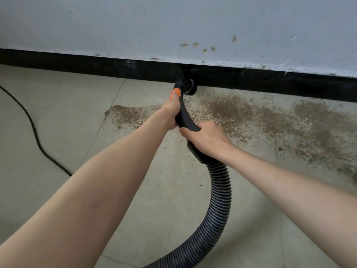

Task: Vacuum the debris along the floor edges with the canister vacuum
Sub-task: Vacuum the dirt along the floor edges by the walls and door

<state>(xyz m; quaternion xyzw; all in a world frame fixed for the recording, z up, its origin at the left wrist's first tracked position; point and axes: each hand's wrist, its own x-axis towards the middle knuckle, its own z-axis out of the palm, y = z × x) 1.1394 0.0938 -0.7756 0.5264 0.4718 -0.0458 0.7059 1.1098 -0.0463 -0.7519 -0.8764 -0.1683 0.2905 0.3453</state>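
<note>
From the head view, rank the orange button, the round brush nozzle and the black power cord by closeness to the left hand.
1. Orange button, just past the left hand on the handle.
2. Round brush nozzle, ahead at the baseboard.
3. Black power cord, far left on the floor.

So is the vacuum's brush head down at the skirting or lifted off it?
Down: the brush head sits where floor meets the black skirting.

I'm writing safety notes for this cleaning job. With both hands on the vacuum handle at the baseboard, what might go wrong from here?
1. The black power cord trails across the grey floor tiles; stepping sideways may snag it.
2. The black ribbed hose loops sharply and may kink.
3. The round brush nozzle sits against the black baseboard, so the brown debris farther out could be missed.
</note>
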